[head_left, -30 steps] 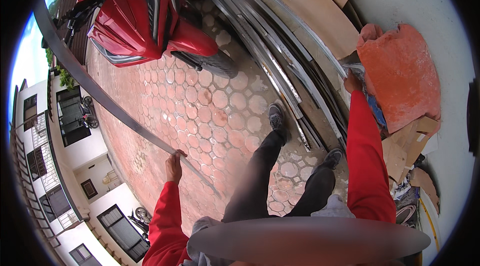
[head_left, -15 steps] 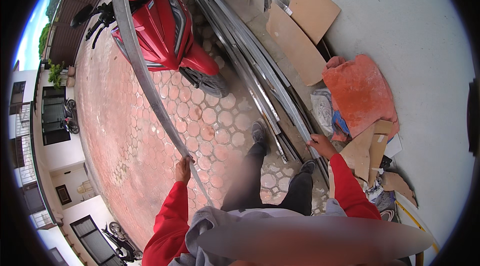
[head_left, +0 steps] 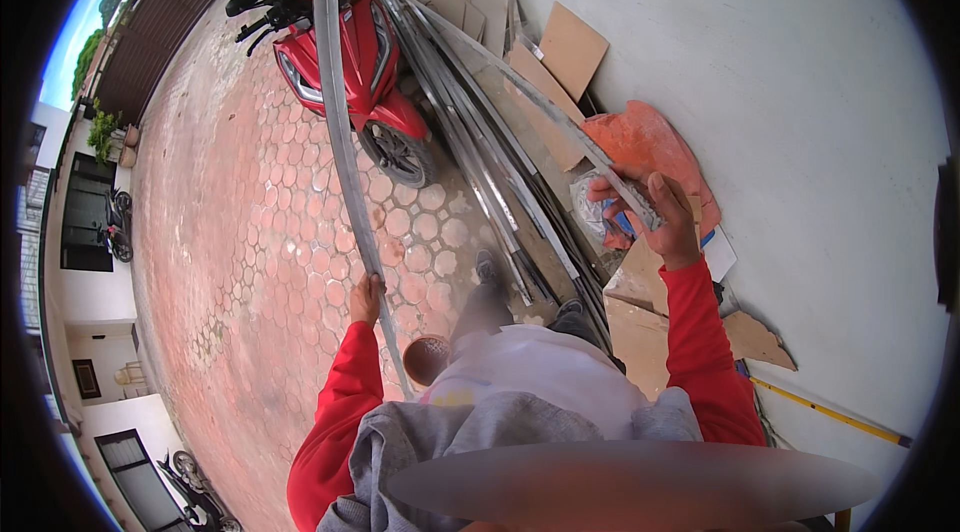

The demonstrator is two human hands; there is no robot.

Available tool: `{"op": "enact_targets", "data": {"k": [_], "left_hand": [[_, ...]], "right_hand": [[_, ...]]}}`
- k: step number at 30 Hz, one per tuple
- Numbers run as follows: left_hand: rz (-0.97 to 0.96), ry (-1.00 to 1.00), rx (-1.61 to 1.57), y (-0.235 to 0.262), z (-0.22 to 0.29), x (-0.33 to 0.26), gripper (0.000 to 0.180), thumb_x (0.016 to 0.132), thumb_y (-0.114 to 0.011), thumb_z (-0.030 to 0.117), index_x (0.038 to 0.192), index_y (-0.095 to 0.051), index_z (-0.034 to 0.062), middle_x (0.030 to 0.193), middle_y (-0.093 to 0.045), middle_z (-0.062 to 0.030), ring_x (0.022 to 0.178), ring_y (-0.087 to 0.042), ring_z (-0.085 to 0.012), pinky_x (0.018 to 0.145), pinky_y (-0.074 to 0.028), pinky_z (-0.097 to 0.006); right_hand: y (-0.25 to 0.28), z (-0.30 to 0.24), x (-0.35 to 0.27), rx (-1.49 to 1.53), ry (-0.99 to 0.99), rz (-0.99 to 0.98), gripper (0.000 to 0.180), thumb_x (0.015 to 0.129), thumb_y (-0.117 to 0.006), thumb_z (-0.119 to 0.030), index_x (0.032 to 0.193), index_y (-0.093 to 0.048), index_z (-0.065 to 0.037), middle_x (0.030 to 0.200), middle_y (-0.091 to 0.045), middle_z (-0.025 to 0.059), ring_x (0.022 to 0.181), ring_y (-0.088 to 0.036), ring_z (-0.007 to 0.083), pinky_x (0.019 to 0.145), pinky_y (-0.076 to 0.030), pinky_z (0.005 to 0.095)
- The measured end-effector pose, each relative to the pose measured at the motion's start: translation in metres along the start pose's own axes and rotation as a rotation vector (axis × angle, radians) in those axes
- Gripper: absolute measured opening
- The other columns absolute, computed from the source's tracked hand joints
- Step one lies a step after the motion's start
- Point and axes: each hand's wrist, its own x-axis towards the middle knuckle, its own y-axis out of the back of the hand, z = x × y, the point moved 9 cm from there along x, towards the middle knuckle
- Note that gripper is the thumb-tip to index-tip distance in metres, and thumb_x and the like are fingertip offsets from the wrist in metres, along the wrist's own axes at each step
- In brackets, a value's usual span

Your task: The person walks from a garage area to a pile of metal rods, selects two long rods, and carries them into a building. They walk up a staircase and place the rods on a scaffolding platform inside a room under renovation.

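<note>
My left hand (head_left: 367, 300) is wrapped round a long grey metal profile (head_left: 342, 132) that runs up past the top of the view, its lower end beside my body. On the right, my right hand (head_left: 676, 227) has the near end of a second grey metal profile (head_left: 560, 117) between thumb and fingers. That one is lifted at its near end and slants away to the far left, over a pile of similar metal profiles (head_left: 470, 127) on the ground. My right thumb points upward and the fingers are bent round the far side of the profile.
A red motorbike (head_left: 365, 62) stands ahead, close to the profiles. Along the pale wall (head_left: 800, 82) lie brown board pieces (head_left: 573, 50), an orange cloth-like bundle (head_left: 650, 147) and a yellow strip (head_left: 830, 414). A round brown pot-like thing (head_left: 427, 360) is by my legs on the paving.
My right hand has risen from the pile, lifting the near end of a profile. The view has shifted, and the profile in my left hand now stands steeper in it.
</note>
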Motion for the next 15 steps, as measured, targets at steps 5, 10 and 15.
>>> {"op": "enact_targets", "data": {"k": [5, 10, 15], "left_hand": [[-0.016, 0.014, 0.003, 0.013, -0.023, -0.037, 0.038, 0.104, -0.044, 0.032, 0.093, -0.061, -0.0008, 0.073, -0.069, -0.0151, 0.067, -0.068, -0.0277, 0.063, -0.051, -0.038], [0.021, 0.012, 0.019, 0.016, -0.049, -0.053, 0.04, 0.104, -0.044, 0.032, 0.092, -0.062, -0.0009, 0.076, -0.071, -0.015, 0.072, -0.07, -0.0275, 0.065, -0.053, -0.038], [0.03, 0.028, 0.027, 0.02, -0.058, -0.07, 0.041, 0.105, -0.044, 0.033, 0.091, -0.062, -0.0007, 0.076, -0.071, -0.0152, 0.072, -0.07, -0.0275, 0.066, -0.053, -0.038]], "right_hand": [[0.007, -0.046, -0.015, -0.22, 0.531, 0.07, 0.037, 0.098, -0.059, -0.016, 0.13, -0.057, 0.004, 0.111, -0.068, 0.0197, 0.1, -0.067, 0.0235, 0.078, -0.055, 0.0322], [0.01, -0.126, -0.071, -0.691, 0.834, 0.555, 0.034, 0.097, -0.062, -0.02, 0.122, -0.061, 0.004, 0.089, -0.067, 0.0114, 0.076, -0.06, 0.0139, 0.066, -0.048, 0.0278], [-0.011, -0.232, -0.114, -0.805, 1.038, 0.653, 0.061, 0.1, -0.049, -0.052, 0.122, -0.058, 0.004, 0.079, -0.063, 0.0075, 0.07, -0.058, 0.0137, 0.065, -0.047, 0.0287]]}}
